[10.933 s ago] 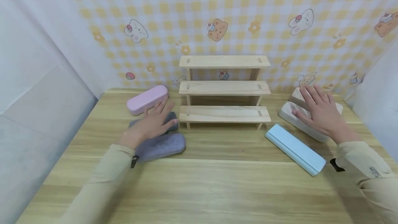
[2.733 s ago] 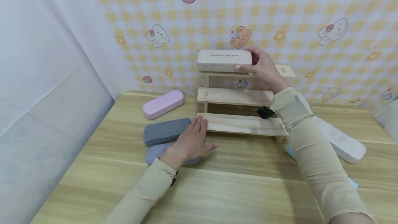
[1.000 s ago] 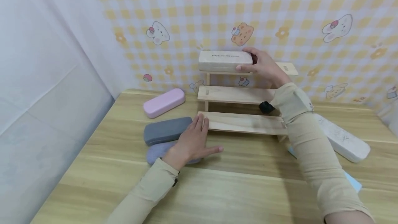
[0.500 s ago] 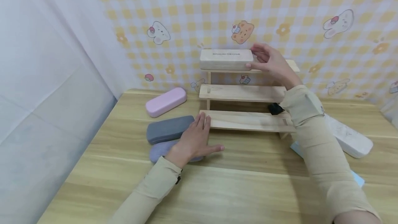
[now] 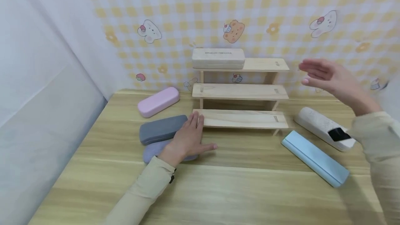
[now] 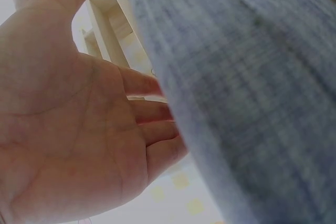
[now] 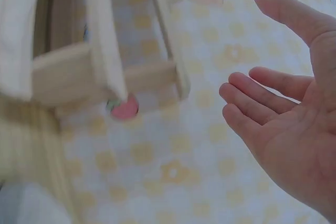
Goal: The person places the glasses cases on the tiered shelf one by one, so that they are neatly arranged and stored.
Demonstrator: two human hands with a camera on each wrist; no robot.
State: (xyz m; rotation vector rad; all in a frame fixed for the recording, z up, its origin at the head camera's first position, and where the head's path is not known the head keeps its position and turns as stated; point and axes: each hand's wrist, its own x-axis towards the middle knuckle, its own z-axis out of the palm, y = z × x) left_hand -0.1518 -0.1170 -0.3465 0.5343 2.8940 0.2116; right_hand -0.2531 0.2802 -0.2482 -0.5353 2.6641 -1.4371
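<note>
- Cream case (image 5: 218, 58): rounded, lettering blurred, on wooden rack's (image 5: 239, 91) top shelf, left end.
- Left hand (image 5: 185, 140): fingers straight, thumb wide, by woven-textured purple case (image 5: 153, 149).
- Right hand (image 5: 337, 81): fingers loose, thumb apart.

Top shelf (image 5: 265, 64) offers passage right of the beige case (image 5: 218, 59).

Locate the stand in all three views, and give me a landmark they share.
Head: stand, just right of centre.
Left wrist: part of the stand, near the top, left of centre.
Right wrist: stand, upper left, cut off by the picture edge.
Shared landmark: the checked cloth, yellow and white.
</note>
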